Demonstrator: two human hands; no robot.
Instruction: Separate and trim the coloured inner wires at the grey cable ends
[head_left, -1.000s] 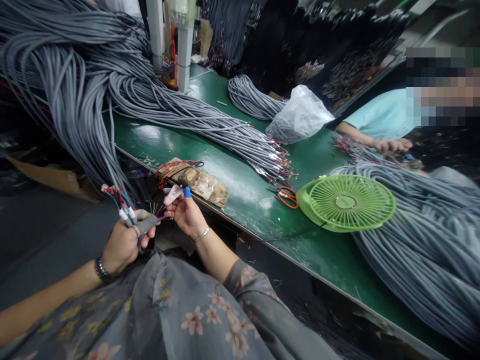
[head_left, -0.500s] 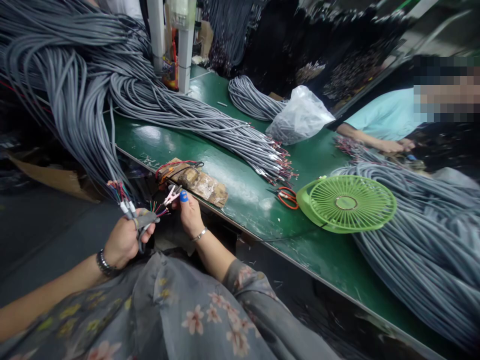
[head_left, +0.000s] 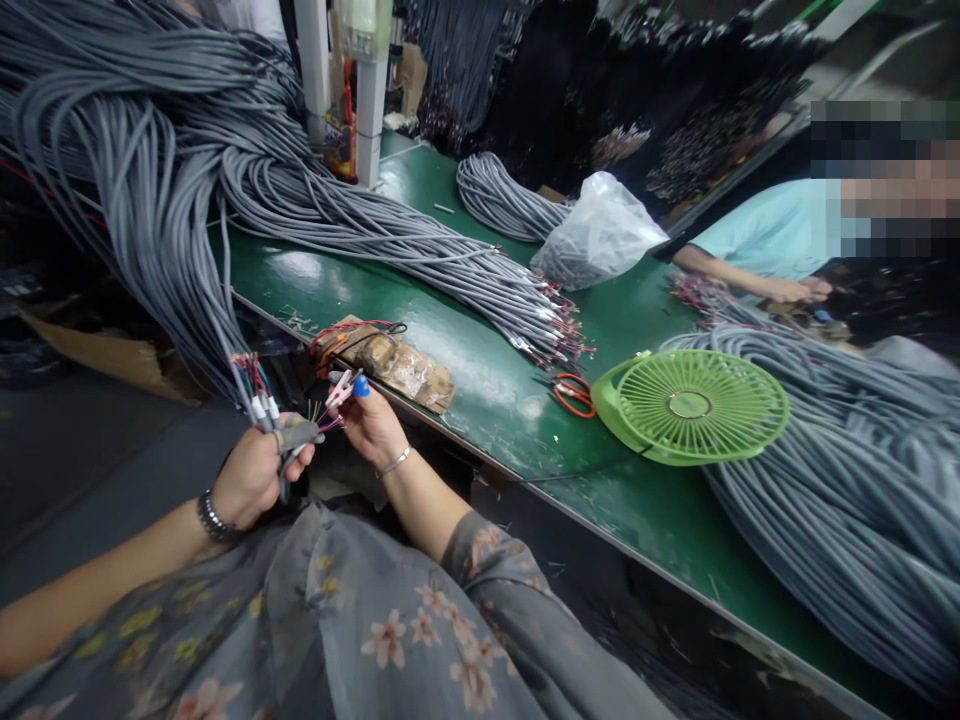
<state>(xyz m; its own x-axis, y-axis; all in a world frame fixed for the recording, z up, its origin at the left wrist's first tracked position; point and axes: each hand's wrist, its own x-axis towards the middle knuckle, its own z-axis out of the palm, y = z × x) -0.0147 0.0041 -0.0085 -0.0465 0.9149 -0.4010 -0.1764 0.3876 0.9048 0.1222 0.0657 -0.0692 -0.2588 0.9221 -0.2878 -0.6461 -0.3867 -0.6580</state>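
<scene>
My left hand (head_left: 251, 472) is closed around the ends of several grey cables (head_left: 264, 412), with a grey covering on its thumb. Thin coloured wires (head_left: 324, 412) fan out from its fingertips towards my right hand (head_left: 375, 432). Blue covers one fingertip of that right hand, which pinches a small pale-pink clip (head_left: 341, 388) against the wire ends. Whether the clip's jaws grip a wire is too small to tell. Just beyond, a taped wooden block (head_left: 409, 370) with red and black leads lies along the table's edge.
Bundles of grey cable (head_left: 390, 235) lie across the green table (head_left: 480, 375) and hang off its left side. A green fan (head_left: 690, 405), orange-handled scissors (head_left: 574, 393) and a plastic bag (head_left: 600, 230) are on it. At the far right, a person in light blue (head_left: 780, 225) handles cables.
My right hand has shifted slightly left with the clip, closer to my left hand, and has turned a little. My left hand and the cables have moved slightly right.
</scene>
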